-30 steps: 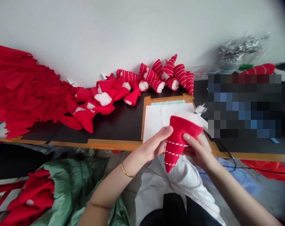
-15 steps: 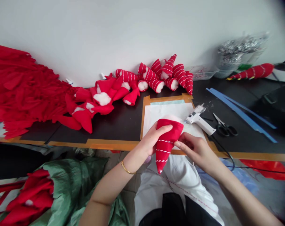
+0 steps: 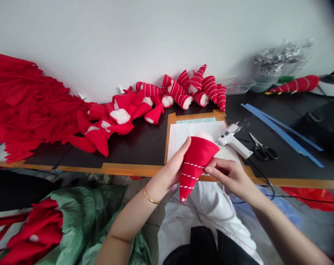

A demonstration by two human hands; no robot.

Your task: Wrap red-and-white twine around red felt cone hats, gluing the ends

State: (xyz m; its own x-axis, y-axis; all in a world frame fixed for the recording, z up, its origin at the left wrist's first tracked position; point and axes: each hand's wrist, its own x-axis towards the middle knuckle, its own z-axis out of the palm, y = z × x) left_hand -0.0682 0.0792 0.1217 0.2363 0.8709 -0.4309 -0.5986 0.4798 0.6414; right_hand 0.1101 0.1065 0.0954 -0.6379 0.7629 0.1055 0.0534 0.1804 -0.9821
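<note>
My left hand [image 3: 174,166] is wrapped round the left side of a red felt cone [image 3: 198,154], its thumb along the upper edge. The cone tilts with its point down toward me, and white stuffing [image 3: 205,136] bulges from its wide end. Red-and-white twisted cord [image 3: 194,165] winds in several rows round its lower half. At the cone's right edge, my right hand [image 3: 228,173] has thumb and forefinger pinched on the cord where the top row ends. A loose length of cord [image 3: 223,229] trails across my lap.
A white glue gun [image 3: 234,140] lies on paper [image 3: 180,138] taped to the black table, beside scissors [image 3: 263,146] and blue strips [image 3: 283,134]. Behind are cord-wrapped cones [image 3: 180,92]; plain stuffed cones [image 3: 123,117] and a red felt heap [image 3: 37,106] are leftward. A green sack [image 3: 81,213] stands below.
The cone has turned in my left hand, its wide end swinging right and its tip left. My left thumb has slid from its front to the left edge. My right hand stays at the cord.
</note>
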